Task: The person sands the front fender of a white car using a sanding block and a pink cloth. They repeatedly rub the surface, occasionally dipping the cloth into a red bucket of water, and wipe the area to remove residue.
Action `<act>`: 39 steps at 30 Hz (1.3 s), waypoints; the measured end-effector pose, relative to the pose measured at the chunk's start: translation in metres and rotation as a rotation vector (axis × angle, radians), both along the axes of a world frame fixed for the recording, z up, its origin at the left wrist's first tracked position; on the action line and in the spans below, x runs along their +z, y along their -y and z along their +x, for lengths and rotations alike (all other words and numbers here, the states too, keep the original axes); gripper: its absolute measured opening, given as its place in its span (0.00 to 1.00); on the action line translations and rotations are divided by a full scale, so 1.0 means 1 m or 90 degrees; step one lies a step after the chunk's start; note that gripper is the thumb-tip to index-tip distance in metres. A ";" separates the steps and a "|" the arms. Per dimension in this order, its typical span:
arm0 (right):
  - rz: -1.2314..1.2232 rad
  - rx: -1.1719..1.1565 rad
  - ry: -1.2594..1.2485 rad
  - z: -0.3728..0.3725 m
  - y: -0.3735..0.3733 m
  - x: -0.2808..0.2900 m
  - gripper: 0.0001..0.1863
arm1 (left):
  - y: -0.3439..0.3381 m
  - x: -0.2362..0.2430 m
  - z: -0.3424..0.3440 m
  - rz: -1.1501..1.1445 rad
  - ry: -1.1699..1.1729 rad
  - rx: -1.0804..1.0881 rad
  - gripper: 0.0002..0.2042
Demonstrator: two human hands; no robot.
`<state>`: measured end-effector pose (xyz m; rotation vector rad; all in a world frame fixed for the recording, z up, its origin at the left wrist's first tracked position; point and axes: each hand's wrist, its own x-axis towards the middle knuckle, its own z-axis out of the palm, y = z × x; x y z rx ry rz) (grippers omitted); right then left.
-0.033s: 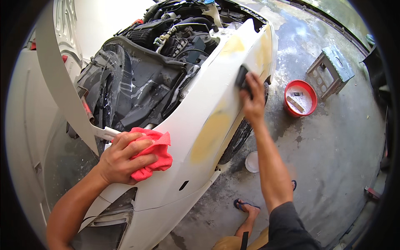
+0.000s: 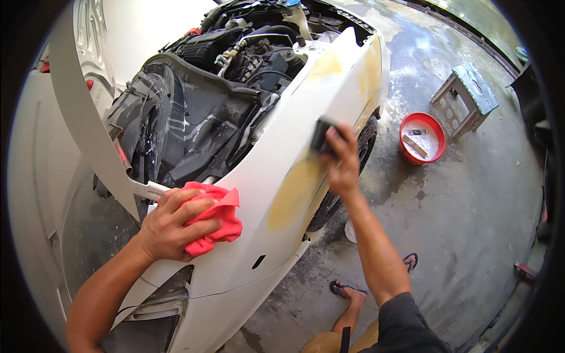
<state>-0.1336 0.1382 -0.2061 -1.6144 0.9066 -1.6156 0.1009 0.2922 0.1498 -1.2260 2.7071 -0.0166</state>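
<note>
My left hand [image 2: 173, 223] is closed around a crumpled pink-red cloth [image 2: 222, 226] and rests on the white car fender [image 2: 235, 203] near the windshield corner. Out over the middle of the fender, my right hand [image 2: 343, 167] grips a black sanding block [image 2: 322, 135]. The block is against the panel, slightly blurred, at the upper end of a large yellowish filler patch [image 2: 296, 194]. More yellow patches show farther forward, one of them along the fender's top edge [image 2: 327, 63].
The uncovered engine bay [image 2: 235, 65] lies left of the fender. On the wet concrete floor to the right stand a red bucket [image 2: 407, 155] of sudsy water with a stick in it and a grey step stool [image 2: 479, 94]. A tyre [image 2: 322, 210] shows below the fender.
My right hand has drawn the sanding block back toward me and to the left, from bare white panel to the edge of the large yellow patch. My left hand stays put on the cloth.
</note>
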 end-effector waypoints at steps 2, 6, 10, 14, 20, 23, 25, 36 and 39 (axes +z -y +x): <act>-0.085 0.036 -0.019 0.000 0.000 0.004 0.38 | 0.001 0.000 0.000 -0.008 0.006 0.000 0.21; 0.083 -0.047 0.087 -0.007 0.056 0.029 0.35 | 0.001 0.001 0.002 0.002 0.012 -0.003 0.22; -0.076 -0.003 -0.055 0.015 -0.021 0.038 0.36 | -0.001 0.001 0.003 0.010 0.005 0.004 0.22; -0.140 0.079 -0.052 0.002 -0.003 0.048 0.38 | 0.000 0.000 0.002 -0.004 -0.001 -0.007 0.22; 0.058 -0.199 0.051 0.038 -0.024 0.086 0.29 | -0.003 -0.001 0.003 -0.011 -0.033 0.004 0.23; 0.075 -0.133 0.070 0.088 -0.186 0.105 0.32 | -0.003 0.000 0.008 -0.017 -0.120 0.013 0.24; 0.119 -0.079 -0.029 0.094 -0.235 0.122 0.32 | -0.003 0.000 0.012 -0.025 -0.165 0.020 0.26; 0.140 -0.349 -0.055 0.096 -0.128 0.128 0.39 | -0.003 -0.002 0.013 -0.015 -0.175 0.010 0.27; 0.055 -0.220 -0.014 0.130 -0.244 0.107 0.41 | -0.002 -0.002 0.013 0.000 -0.170 0.014 0.27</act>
